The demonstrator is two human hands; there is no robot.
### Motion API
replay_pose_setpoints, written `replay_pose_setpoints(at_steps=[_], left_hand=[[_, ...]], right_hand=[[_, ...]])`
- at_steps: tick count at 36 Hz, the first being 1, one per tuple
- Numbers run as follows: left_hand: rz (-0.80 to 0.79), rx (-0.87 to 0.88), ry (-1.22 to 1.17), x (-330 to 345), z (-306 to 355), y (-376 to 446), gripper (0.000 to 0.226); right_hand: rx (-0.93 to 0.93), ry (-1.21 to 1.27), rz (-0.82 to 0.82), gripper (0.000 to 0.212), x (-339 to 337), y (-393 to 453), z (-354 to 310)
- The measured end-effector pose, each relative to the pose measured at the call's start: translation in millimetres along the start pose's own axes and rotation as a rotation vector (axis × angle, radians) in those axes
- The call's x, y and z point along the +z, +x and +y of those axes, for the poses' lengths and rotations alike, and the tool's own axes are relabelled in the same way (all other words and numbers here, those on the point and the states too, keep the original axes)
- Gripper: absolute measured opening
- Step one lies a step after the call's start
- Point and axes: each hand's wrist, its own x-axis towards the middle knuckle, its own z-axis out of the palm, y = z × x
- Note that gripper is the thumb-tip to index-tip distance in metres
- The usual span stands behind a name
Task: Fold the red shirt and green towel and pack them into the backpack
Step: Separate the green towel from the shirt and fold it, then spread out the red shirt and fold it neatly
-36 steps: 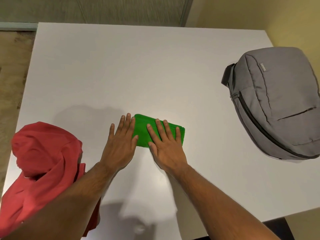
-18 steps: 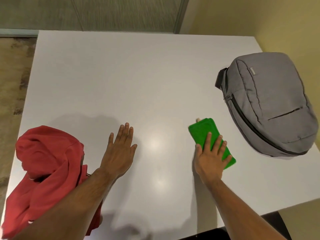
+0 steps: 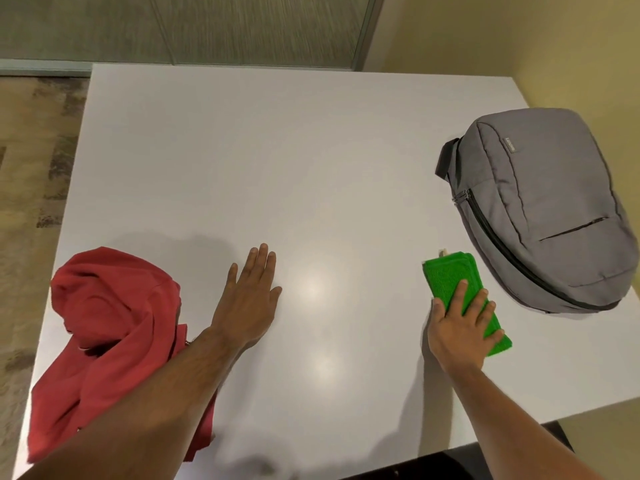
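Both forearms were bare to the frame's edge, with no sleeves, watch or rings showing on the left hand [image 3: 246,306] or right hand [image 3: 457,336].

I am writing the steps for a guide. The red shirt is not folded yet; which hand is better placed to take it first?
Left, probably. The left hand lies flat on the table just beside the crumpled red shirt, while the right hand presses the green towel near the backpack.

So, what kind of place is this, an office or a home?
Probably an office or meeting room, though I cannot be sure. A plain white table stands in a corner, a frosted glass partition with a metal frame runs behind it, and patterned carpet covers the floor.
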Motion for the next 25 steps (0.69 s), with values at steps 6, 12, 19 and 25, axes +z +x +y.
replay_pose_setpoints(at_steps=[6, 12, 19, 25], left_hand=[[-0.095, -0.026, 0.016, -11, 1, 0, 0.066], [-0.111, -0.061, 0.044, -26, 2, -13, 0.067], [0.028, -0.084, 0.071, -40, -12, -41, 0.064], [0.188, -0.143, 0.233, -57, -34, -69, 0.061]], right_hand=[[-0.024, -0.068, 0.001, 0.076, -5, 1, 3], [-0.159, -0.037, 0.136, 0.078, -9, -17, -22], [-0.424, 0.07, 0.132, 0.069, -6, -73, -90], [-0.517, 0.005, 0.064, 0.064, 5, -105, -121]])
